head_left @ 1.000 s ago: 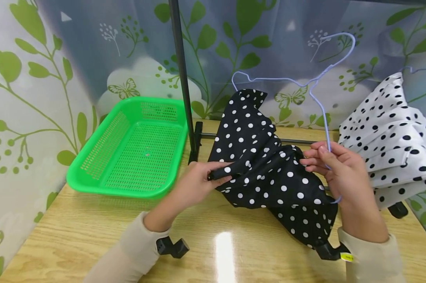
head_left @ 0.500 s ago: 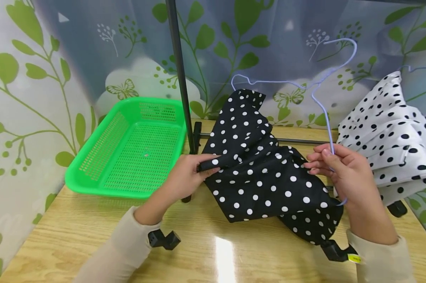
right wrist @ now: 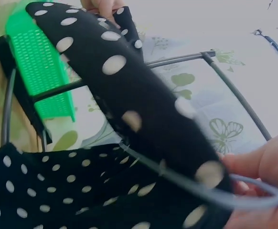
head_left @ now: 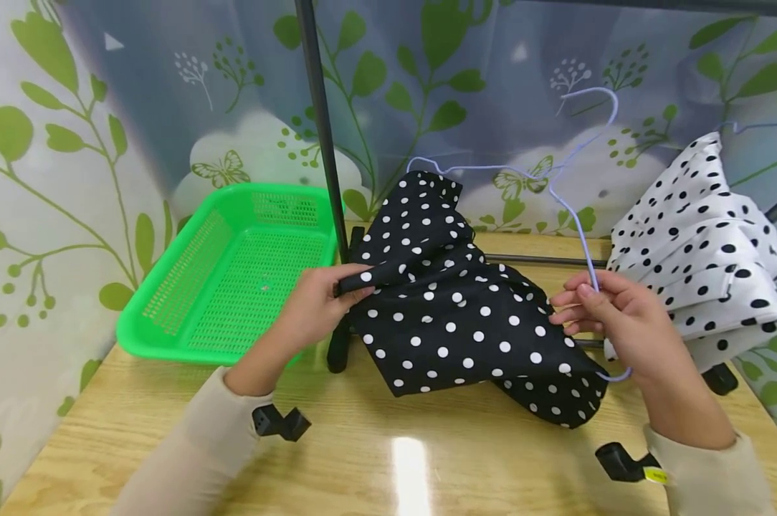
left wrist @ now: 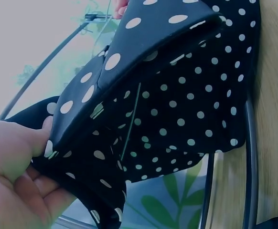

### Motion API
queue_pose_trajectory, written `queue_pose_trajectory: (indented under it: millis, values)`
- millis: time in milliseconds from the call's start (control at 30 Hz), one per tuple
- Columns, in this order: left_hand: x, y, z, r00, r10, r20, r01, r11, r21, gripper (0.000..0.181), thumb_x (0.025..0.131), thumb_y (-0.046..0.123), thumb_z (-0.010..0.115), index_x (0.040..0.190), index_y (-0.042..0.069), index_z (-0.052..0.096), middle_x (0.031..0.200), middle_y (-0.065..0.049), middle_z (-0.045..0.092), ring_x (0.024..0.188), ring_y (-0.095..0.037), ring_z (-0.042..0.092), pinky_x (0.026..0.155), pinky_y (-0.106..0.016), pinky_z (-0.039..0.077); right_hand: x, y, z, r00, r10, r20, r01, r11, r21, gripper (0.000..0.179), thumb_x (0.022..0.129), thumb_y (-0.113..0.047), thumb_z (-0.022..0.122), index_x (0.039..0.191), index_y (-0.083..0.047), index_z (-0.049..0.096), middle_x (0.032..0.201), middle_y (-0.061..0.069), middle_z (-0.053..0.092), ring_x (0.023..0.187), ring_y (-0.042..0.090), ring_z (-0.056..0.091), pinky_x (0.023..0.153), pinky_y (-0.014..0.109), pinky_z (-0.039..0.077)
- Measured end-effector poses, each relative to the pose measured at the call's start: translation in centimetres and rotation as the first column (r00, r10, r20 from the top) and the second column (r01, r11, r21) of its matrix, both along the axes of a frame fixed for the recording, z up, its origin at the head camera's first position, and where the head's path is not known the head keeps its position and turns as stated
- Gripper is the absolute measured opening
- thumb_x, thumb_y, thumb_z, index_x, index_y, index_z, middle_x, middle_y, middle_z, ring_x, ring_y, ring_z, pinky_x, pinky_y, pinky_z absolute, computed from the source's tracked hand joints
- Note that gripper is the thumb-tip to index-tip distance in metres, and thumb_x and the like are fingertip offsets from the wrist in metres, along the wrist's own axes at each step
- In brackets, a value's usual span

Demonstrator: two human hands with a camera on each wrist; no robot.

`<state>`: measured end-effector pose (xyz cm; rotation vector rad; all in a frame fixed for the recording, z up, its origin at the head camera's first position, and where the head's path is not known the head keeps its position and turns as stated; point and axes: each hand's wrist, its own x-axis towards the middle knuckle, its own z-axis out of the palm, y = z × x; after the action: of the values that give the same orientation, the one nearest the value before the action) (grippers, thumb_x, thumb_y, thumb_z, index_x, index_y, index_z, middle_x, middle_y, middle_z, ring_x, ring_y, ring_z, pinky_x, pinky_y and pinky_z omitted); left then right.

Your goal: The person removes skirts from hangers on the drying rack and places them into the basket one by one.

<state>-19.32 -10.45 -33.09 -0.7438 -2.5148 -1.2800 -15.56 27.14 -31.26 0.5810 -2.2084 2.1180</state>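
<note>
A black garment with white polka dots (head_left: 453, 322) hangs bunched on a lavender wire hanger (head_left: 572, 204). Its exact kind is hard to tell. At the garment's left side, my left hand (head_left: 317, 304) pinches a folded edge between thumb and fingers; the left wrist view shows the cloth (left wrist: 177, 105) spread open beyond that hand. My right hand (head_left: 627, 322) grips the hanger's right side wire, its fingertips close to the cloth. In the right wrist view, the hanger's rounded end (right wrist: 261, 191) pokes out past the fabric beside the fingers. Cloth covers most of the hanger's lower bar.
A green perforated basket (head_left: 234, 287) stands on the wooden table (head_left: 337, 459) at left. The black rack's upright (head_left: 324, 129) rises between basket and garment, with a bar (head_left: 543, 260) low behind. On the right hangs a white garment with black dots (head_left: 704, 251).
My left hand has moved left and slightly up, drawing the garment's edge out so its front spreads wider. The hanger's hook has dropped a little and shifted left; my right hand keeps its grip.
</note>
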Motion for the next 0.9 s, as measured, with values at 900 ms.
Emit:
queue_pose_trajectory:
  millis: [900]
  values:
    - [-0.3,0.5,0.0,0.997,0.082,0.014,-0.083,0.995,0.051,0.026,0.085,-0.001,0.072,0.111,-0.002,0.071,0.104,-0.019,0.071,0.092,-0.029,0.069,0.078,-0.041,0.056,-1.8,-1.4,-0.3,0.983,0.103,0.153,-0.023,0.891,-0.454,0.021,0.102,-0.012,0.048,0.098,0.004,0.060,0.082,0.012,0.068,0.077,0.024,0.071,0.071,0.031,0.058]
